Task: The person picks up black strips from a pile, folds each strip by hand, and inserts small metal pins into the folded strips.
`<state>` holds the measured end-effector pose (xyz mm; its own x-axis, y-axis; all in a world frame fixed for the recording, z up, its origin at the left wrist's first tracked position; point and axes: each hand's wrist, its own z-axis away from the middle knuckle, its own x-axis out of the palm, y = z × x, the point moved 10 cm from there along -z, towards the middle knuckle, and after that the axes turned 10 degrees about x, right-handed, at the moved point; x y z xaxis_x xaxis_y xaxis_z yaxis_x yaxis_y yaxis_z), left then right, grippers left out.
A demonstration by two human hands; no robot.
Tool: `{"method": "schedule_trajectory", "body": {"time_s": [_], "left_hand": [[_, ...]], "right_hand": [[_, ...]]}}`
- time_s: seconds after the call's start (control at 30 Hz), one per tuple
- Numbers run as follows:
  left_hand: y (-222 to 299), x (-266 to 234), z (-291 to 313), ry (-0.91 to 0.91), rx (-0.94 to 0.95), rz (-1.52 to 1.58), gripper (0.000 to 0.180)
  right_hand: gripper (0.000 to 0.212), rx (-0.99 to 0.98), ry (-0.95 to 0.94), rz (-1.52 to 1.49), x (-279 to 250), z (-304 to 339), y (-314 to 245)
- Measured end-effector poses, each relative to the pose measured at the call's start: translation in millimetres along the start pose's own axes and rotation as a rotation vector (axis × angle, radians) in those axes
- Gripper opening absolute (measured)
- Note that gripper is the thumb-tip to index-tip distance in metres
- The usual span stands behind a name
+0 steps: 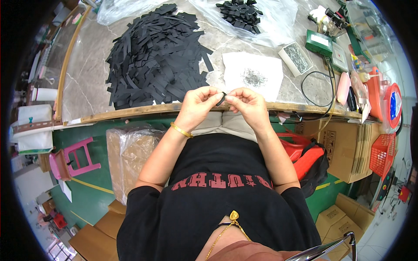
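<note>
At the table's front edge, my left hand [198,106] and my right hand [249,105] meet in front of me, each in a fingertip pinch. Between them they grip a small black strip [221,99], which looks bent or folded; its far end is hidden by the fingers. Just beyond my right hand lies a white sheet [274,71] with a scatter of tiny dark pieces [254,78], too small to name. A large heap of flat black strips [159,61] covers the table beyond and left of my left hand.
Small folded black pieces [240,16] lie on clear plastic [278,26] at the back. To the right are a shallow white box [296,59] of tiny bits, a green box [318,42] and a black cable [310,102]. Wooden edging [126,112] borders the table; cartons [348,150] stand below.
</note>
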<state>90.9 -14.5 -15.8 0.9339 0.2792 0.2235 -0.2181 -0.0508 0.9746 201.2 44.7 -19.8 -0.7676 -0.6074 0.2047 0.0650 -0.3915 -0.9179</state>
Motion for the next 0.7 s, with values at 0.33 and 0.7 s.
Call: {"method": "schedule_trajectory", "body": {"time_s": [0.33,0.7], "left_hand": [[5.0,2.0,2.2,-0.043,0.03,-0.057,0.014],[4.3,-2.2,0.2,0.072,0.073,-0.001,0.013]], "right_hand": [[0.013,0.061,-0.04,-0.052,1.6,-0.4,8.8],[0.015,0.04,-0.062,-0.096,1.1,0.6,8.4]]}}
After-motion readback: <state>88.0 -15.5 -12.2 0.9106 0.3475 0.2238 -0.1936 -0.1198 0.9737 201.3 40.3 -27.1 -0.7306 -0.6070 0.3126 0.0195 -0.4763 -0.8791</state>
